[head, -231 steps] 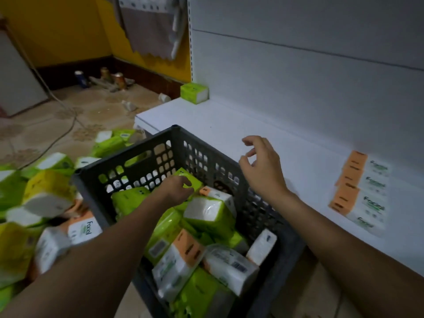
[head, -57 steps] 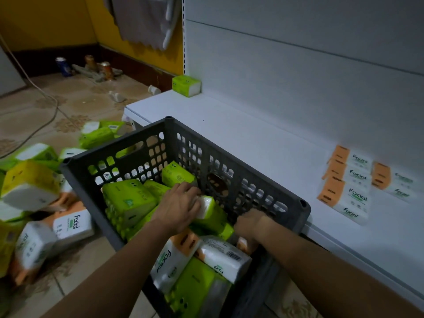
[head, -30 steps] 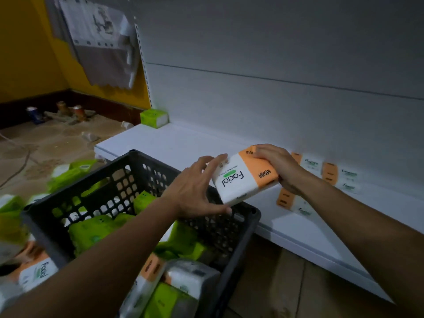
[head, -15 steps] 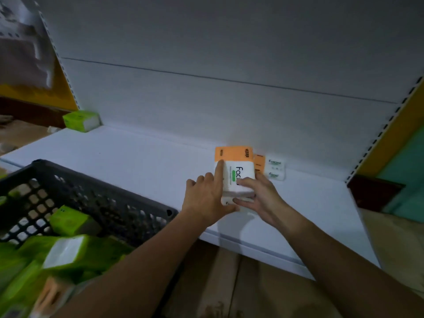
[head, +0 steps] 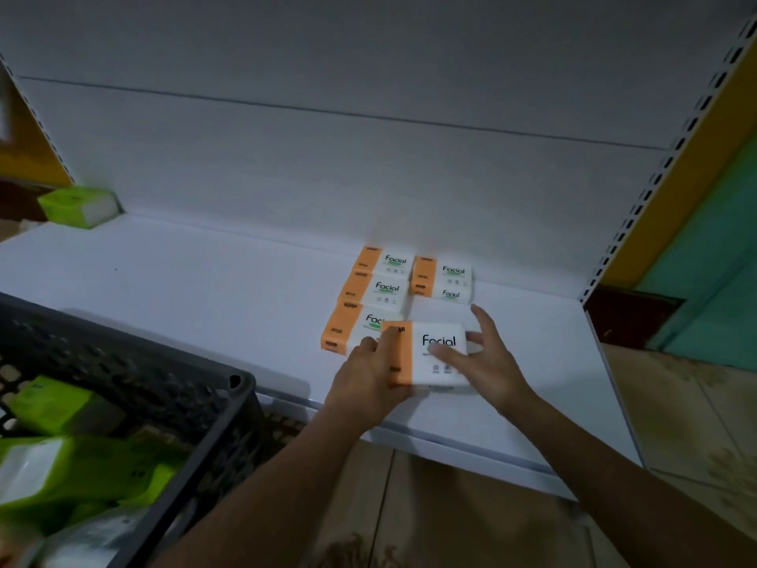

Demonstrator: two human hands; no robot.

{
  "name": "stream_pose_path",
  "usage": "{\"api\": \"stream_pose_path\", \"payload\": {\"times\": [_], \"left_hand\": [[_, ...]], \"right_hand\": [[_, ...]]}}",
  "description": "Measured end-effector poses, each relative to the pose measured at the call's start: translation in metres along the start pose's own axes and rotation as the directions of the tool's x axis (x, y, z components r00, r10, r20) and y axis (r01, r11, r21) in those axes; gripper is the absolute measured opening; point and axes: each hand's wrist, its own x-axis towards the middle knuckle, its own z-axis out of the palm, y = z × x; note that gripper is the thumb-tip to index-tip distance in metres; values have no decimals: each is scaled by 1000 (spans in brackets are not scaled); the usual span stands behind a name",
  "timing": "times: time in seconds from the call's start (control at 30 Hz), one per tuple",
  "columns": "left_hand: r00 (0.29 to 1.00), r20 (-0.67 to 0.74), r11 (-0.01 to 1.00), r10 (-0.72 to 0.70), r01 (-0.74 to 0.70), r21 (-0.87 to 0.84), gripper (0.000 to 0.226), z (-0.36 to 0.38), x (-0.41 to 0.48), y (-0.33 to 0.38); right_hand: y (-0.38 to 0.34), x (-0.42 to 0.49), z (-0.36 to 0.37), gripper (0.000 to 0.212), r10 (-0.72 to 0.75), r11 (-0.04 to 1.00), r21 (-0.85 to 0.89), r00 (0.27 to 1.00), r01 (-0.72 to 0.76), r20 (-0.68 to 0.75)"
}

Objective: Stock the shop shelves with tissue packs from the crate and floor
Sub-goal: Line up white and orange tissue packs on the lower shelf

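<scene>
Both hands hold one orange-and-white "Facial" tissue pack (head: 435, 354) low over the white shelf (head: 205, 289). My left hand (head: 368, 379) grips its orange end. My right hand (head: 489, 360) pinches its white end, thumb on top and fingers spread behind. The pack sits in front of a short right-hand row of like packs (head: 444, 278). Beside it is a left-hand row of three packs (head: 379, 289), and it partly hides the nearest of them. I cannot tell whether the held pack touches the shelf. The dark plastic crate (head: 164, 387) at lower left holds green packs (head: 61, 407).
A single green tissue pack (head: 78, 205) lies at the far left back of the shelf. The shelf's back panel rises behind the rows, with a perforated upright (head: 655, 170) at the right end. Tiled floor (head: 676, 424) shows below and to the right.
Both hands took an orange pack out of the crate and carried it right to the shelf. In the last half second it came down in front of the right-hand row.
</scene>
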Motion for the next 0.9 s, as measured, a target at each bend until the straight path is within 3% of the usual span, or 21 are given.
{"api": "stream_pose_path", "payload": {"times": [0.07,0.13,0.27,0.53,0.9], "left_hand": [[1000,-6,999,6,-6,-42,76,5,4,1],[1000,-2,999,29,-29,-39,72,7,6,0],[997,31,997,78,-77,-15,70,5,2,-6],[991,133,961,-8,-30,276,57,1,-11,-45],[974,101,943,-202,166,287,60,-12,-7,-76]], "right_hand": [[11,-3,-6,99,-164,933,-299,977,197,135],[24,-5,-10,88,-225,861,-421,956,286,189],[49,3,-17,68,-377,801,-498,926,332,11],[78,21,-17,69,-284,829,-542,939,138,-195],[44,66,13,53,-78,843,-523,932,-127,-353]]}}
